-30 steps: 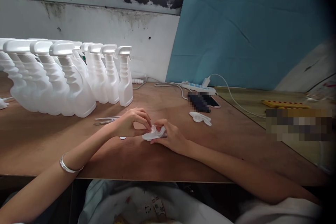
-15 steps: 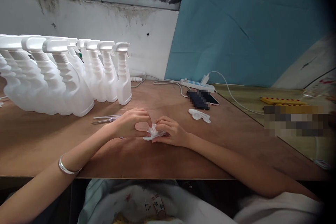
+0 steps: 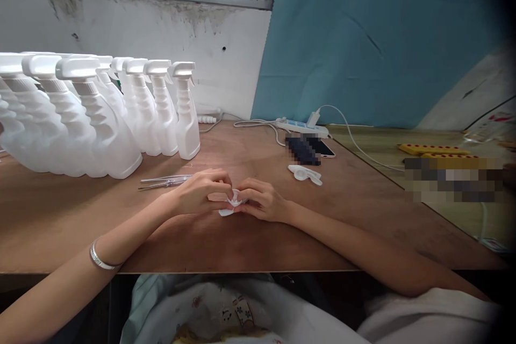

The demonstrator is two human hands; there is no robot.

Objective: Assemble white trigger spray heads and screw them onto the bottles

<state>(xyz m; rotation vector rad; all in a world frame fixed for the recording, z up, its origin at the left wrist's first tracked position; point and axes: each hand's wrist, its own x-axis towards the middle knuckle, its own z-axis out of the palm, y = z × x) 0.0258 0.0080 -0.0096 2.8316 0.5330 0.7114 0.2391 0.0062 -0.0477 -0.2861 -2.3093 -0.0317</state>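
Between my hands is a small white plastic piece (image 3: pixel 228 212) with a round middle and a flat lobe sticking out at its lower left. My left hand (image 3: pixel 201 192) pinches it from the left, thumb below and fingertips at the round middle. From the right, my right hand (image 3: pixel 261 201) grips it with bent fingers and covers much of that side. A similar white plastic piece (image 3: pixel 305 174), with a round centre and long lobes, lies on the table to the right. Thin metal tools (image 3: pixel 163 181) lie beyond my left wrist, partly hidden by that hand.
White spray bottles (image 3: pixel 188 113) stand in rows at the left on the brown table (image 3: pixel 274 250). Toward the back right are a phone (image 3: pixel 321 146), a power strip (image 3: pixel 300 128) and cables. Yellow objects (image 3: pixel 433 149) lie on a wooden surface farther right.
The white piece in my hands has tilted, and its right side is now more hidden by my right fingers. The whole view has shifted slightly.
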